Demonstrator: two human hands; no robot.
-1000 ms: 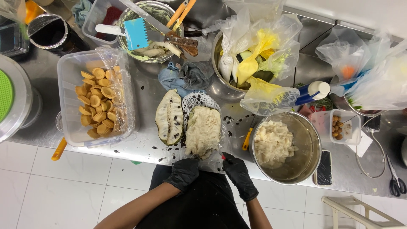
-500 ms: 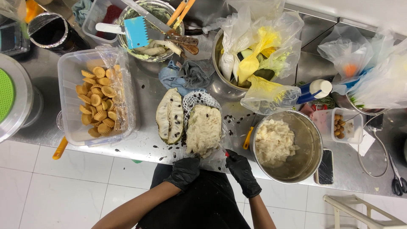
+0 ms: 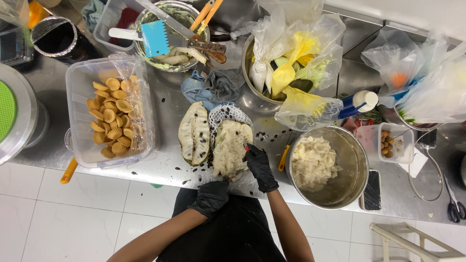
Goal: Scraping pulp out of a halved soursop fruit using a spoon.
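Note:
A halved green fruit lies on the steel counter [image 3: 165, 160]. One half [image 3: 194, 133] shows pale flesh with dark seeds; the other half [image 3: 232, 148], pale and pulpy, sits on white net packing. My left hand [image 3: 211, 196], in a black glove, rests at the near end of the pulpy half and steadies it. My right hand [image 3: 259, 165], also gloved, touches that half's right edge and seems to pinch a small red-tipped thing; what it is stays unclear. Dark seeds lie scattered around the fruit.
A steel bowl [image 3: 352, 162] of white pulp stands at the right. At the left is a clear tub [image 3: 80, 104] of small fluted pastry shells. Farther back are a bowl with knives and a blue scraper [image 3: 155, 39], a bowl of plastic bags [image 3: 291, 58], a blue cloth [image 3: 213, 87] and a phone [image 3: 373, 190].
My right hand has moved up from the counter's near edge to the right side of the pulpy half. My left hand stays at the fruit's near end.

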